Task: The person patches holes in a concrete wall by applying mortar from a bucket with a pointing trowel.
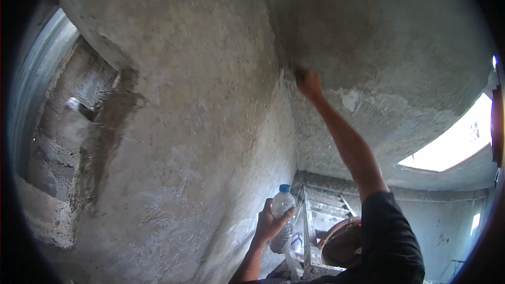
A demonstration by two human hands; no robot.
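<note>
Low in view, 1 clear plastic bottle (282, 203) is encircled by the left hand (269, 224); probably light, squeezable and slippery if wet, it is best held below its blue cap (284, 188). Whether anything is pinched by the right hand (311, 85) at the wall corner (279, 63) cannot be told.

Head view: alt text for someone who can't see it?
A person's right hand, too blurred to show its grip, reaches up near a plastered corner; the left hand holds a clear blue-capped bottle. A round container shows below.
</note>
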